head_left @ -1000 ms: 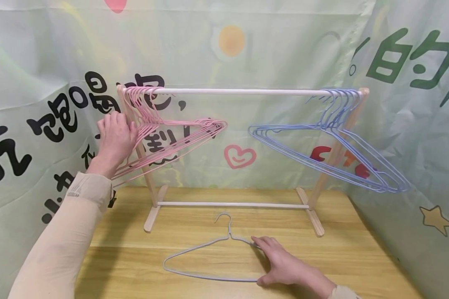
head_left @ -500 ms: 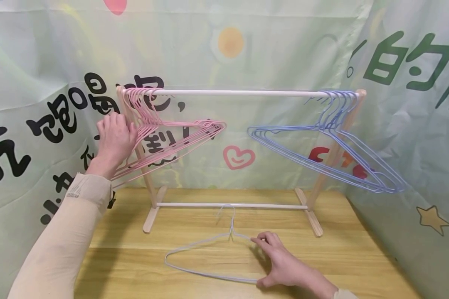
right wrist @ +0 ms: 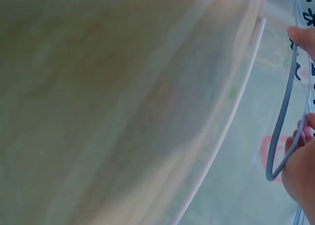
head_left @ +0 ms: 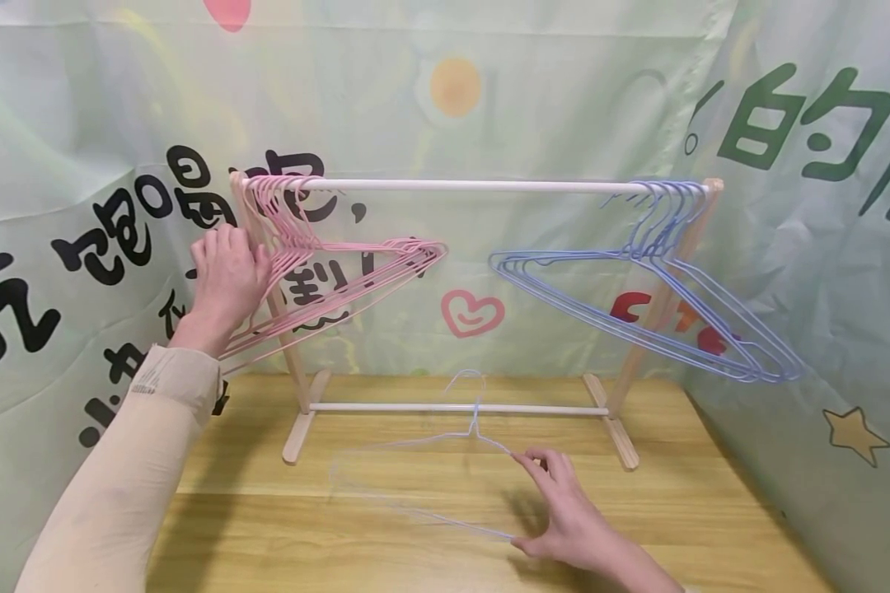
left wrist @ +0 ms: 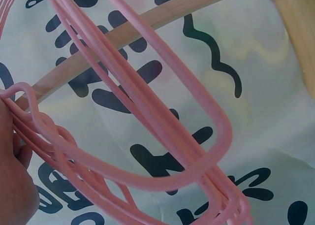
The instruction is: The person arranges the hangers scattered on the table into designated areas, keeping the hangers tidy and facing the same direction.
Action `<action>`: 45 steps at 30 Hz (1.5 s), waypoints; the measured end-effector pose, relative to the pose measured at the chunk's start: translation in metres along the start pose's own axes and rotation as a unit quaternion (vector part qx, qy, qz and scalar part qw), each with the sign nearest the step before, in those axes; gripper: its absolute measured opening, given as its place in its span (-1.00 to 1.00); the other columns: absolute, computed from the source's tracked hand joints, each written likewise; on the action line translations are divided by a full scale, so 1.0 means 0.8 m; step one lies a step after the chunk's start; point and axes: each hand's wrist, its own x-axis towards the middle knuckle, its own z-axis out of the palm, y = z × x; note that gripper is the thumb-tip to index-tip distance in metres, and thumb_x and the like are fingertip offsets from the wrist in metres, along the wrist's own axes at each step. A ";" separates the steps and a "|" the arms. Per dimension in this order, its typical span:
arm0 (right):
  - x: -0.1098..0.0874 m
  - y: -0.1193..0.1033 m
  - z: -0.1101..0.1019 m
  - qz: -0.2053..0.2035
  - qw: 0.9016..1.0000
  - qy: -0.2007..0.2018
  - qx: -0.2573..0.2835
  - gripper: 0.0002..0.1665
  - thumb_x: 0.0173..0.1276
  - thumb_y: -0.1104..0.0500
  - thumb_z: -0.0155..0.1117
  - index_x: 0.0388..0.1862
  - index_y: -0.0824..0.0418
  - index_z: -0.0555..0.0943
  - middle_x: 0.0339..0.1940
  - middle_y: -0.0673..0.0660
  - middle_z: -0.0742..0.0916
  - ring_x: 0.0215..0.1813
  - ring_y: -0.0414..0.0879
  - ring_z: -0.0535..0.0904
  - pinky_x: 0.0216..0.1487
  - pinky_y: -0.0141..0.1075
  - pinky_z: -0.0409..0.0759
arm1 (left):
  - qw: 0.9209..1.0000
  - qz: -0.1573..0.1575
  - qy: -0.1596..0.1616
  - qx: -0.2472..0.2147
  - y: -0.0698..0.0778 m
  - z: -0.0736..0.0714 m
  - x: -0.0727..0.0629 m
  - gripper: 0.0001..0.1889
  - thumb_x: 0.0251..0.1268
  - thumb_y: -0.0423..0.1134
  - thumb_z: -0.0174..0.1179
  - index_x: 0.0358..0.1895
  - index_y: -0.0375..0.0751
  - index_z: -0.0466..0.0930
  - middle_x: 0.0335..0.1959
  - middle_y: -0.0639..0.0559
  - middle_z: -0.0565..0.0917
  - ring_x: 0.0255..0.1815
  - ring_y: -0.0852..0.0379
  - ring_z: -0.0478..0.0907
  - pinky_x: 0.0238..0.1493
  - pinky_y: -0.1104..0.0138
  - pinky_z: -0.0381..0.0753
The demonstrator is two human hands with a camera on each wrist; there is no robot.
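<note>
My right hand [head_left: 571, 519] holds a pale blue wire hanger [head_left: 475, 422] by its right end, thumb on the bottom bar and fingers at the shoulder. The hanger is raised off the table, hook upward, its left end blurred. In the right wrist view, the hanger's end [right wrist: 283, 119] loops beside my thumb and fingers. My left hand [head_left: 228, 276] grips the clothes rack's left wooden post [head_left: 291, 354] beside several pink hangers [head_left: 289, 239]; its fingertips are partly hidden. In the left wrist view, the pink hangers [left wrist: 142, 102] pass close to that hand [left wrist: 15, 171].
Several blue hangers [head_left: 660, 243] hang at the right end of the rack's white top rail [head_left: 460, 186]. A white lower rail [head_left: 415, 408] and wooden feet [head_left: 611, 432] stand on the wooden table [head_left: 267, 511]. Printed cloth [head_left: 549, 99] surrounds the table behind and at the sides.
The pale blue hanger has been lifted off the table, its hook moving up and slightly right, past the lower rail in view. My right hand rises with it; my left hand stays put.
</note>
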 end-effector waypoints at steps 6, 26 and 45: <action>0.003 0.000 -0.008 -0.021 0.996 0.075 -0.032 0.51 -0.63 0.08 0.89 0.49 0.31 0.41 0.27 0.22 0.46 0.20 -0.07 0.31 0.00 -0.26 0.58 | 1.000 0.001 0.004 -0.004 0.000 0.001 -0.001 -0.72 0.58 -0.21 -0.11 -0.21 -0.44 0.28 -0.23 -0.29 0.29 -0.07 -0.34 0.21 0.16 -0.19 0.10; 0.047 0.017 -0.073 -0.084 0.946 0.310 -0.047 0.16 0.29 -0.41 0.31 0.32 0.64 0.41 0.04 0.58 0.42 -0.01 0.26 0.28 0.29 -0.26 -0.04 | 1.000 0.001 0.001 -0.004 -0.002 0.000 -0.002 -0.72 0.58 -0.20 -0.12 -0.21 -0.43 0.29 -0.23 -0.30 0.29 -0.07 -0.34 0.21 0.16 -0.19 0.10; 0.093 0.034 -0.176 -0.089 0.924 0.353 -0.122 0.16 0.28 -0.46 0.26 0.34 0.57 0.44 0.08 0.56 0.39 0.00 0.38 0.26 0.23 -0.14 -0.11 | 1.000 0.002 -0.002 -0.006 -0.002 0.000 0.001 -0.71 0.59 -0.19 -0.11 -0.20 -0.43 0.29 -0.21 -0.30 0.30 -0.06 -0.34 0.21 0.16 -0.19 0.08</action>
